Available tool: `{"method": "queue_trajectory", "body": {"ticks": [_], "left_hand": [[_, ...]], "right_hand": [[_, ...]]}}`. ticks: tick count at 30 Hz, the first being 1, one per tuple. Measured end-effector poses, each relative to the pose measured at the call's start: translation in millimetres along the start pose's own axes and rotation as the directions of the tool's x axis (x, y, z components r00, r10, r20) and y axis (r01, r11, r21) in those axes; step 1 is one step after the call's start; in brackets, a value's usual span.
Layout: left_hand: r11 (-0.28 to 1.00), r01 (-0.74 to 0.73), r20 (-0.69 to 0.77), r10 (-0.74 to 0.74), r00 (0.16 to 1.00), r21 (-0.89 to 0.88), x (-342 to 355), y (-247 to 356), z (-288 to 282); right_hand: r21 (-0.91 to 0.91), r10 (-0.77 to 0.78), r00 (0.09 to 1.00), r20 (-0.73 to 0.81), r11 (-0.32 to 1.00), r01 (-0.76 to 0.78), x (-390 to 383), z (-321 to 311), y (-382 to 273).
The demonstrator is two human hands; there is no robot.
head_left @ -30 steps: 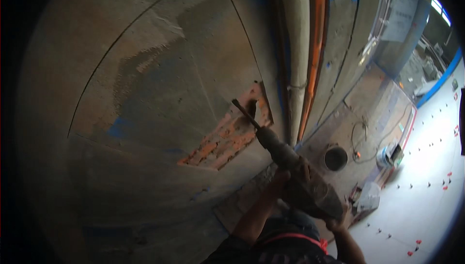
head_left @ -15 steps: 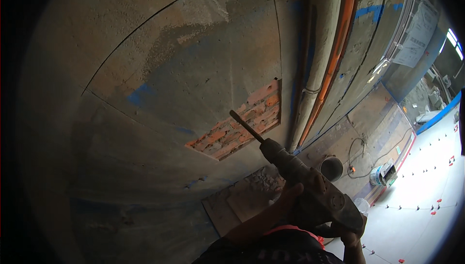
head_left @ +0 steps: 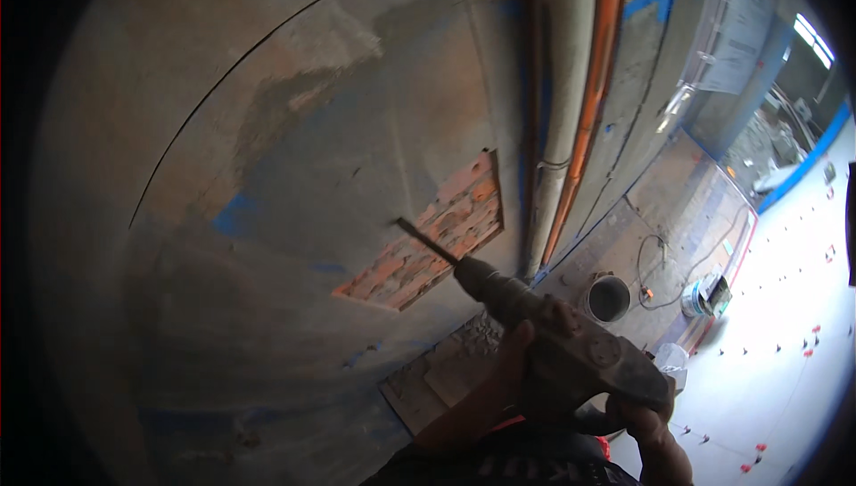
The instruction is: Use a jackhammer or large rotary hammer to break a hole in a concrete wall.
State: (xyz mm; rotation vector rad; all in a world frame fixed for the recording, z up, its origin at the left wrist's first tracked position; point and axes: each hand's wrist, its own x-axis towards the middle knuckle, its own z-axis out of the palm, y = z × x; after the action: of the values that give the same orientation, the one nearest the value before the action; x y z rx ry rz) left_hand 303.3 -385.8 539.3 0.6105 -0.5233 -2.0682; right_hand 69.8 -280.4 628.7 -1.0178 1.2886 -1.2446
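Note:
Both my hands carry a dusty rotary hammer drill with a long chisel bit. My left hand is closed round the body, behind the chuck; most of its fingers are hidden under the tool. At the back, my right hand grips the rear handle. The bit points up and left toward the grey plastered wall. In the picture its tip overlaps the upper edge of a recess of exposed red brick; I cannot tell whether it touches.
Right of the recess, a pale pipe and an orange pipe run up the wall. On the boarded floor stand a bucket and a white tub near a cable. Rubble lies below the recess. White tiles with spacers lie right.
The drill's bit tip has shifted left and slightly down in the picture, and the whole view has shifted too. Both hands keep their hold on the drill.

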Motion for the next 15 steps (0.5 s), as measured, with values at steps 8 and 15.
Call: {"method": "queue_trajectory", "body": {"ticks": [8,15], "left_hand": [[0.999,-0.022,0.097,0.018,0.995,0.037,6.4,18.5,-3.6],[0.993,0.028,-0.026,-0.031,0.999,-0.113,-6.7,9.6,-10.0]], "right_hand": [[-0.086,-0.143,0.989,0.030,0.986,0.145,7.7,12.9,-10.4],[-0.184,-0.254,0.950,0.181,0.940,0.286,10.0,9.5,-10.5]]}}
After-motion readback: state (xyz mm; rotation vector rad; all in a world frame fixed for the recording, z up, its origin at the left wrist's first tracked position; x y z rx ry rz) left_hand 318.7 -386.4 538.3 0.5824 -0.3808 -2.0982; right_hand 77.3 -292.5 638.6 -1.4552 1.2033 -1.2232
